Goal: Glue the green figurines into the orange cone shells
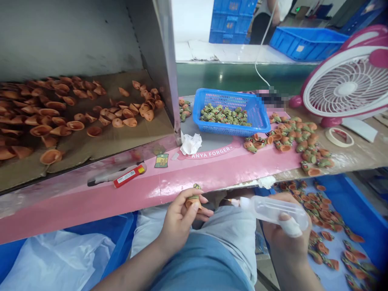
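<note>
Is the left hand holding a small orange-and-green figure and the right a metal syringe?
No: the head view shows the right hand holding a clear plastic squeeze bottle, not a metal syringe. The left hand does hold the small orange-and-green figure.

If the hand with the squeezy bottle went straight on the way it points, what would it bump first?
The right hand holds a plastic squeeze bottle aimed at the small clay figure in the left hand, so probably that figure, though depth is hard to judge.

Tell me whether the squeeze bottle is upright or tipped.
Tipped nearly flat: the clear squeeze bottle lies sideways in the right hand, nozzle pointing toward the left hand.
</note>
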`<state>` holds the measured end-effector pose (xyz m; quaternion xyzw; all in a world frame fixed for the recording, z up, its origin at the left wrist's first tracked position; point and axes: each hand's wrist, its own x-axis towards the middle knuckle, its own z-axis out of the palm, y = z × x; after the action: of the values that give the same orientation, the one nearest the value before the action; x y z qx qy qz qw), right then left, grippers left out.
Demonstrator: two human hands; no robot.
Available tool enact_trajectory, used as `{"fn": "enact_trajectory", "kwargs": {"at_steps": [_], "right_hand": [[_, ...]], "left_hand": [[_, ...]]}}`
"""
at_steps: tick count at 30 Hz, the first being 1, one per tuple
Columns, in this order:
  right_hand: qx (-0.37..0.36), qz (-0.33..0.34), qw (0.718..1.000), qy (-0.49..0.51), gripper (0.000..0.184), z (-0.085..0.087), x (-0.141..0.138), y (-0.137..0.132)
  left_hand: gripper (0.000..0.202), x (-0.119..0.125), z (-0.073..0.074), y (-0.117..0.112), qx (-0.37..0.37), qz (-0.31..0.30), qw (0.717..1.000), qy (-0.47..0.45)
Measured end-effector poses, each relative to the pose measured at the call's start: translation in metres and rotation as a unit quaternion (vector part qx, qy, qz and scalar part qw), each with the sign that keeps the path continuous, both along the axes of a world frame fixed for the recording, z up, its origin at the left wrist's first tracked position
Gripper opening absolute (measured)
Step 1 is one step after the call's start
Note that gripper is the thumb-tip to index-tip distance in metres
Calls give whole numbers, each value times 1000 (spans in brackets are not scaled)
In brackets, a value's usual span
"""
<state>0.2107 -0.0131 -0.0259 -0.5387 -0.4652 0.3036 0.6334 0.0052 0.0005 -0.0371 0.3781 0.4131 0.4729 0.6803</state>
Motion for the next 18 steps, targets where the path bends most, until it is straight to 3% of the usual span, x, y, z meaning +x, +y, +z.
{"fn": "enact_trajectory", "kwargs": {"at_steps": [3,5,10,18], "right_hand": [[14,28,992,121,23,-15,8,13],[-2,56,989,140,24,-24,10,27],[-62,43,994,83,29,-43,0,76],[-72,84,994,-25,45,-63,-20,140]], "left_hand": [[19,-8,1,14,-18,52,998,-29],[21,-15,4,22,-11,63,997,-49],[24,-23,13,30,68,37,994,-72],[34,-23,18,21,227,-22,973,-10]]}}
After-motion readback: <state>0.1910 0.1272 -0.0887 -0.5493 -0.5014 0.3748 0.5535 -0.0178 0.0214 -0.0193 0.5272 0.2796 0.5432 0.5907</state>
